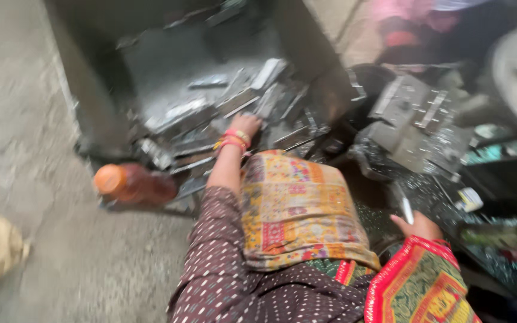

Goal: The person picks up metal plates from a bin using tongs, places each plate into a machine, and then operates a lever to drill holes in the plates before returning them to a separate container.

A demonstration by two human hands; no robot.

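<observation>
Just metal strips (234, 104) (under left hand (245, 124))

head view | worn high | faces down, forward | near | blurred

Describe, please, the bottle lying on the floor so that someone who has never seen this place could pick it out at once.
Start at the big grey metal bin tipped open on the concrete floor, spilling flat metal pieces that the left hand reaches into. By the bin's lower left corner lies the bottle, on its side. It alone is rounded plastic, with brownish contents and an orange cap end, among grey flat metal.
</observation>
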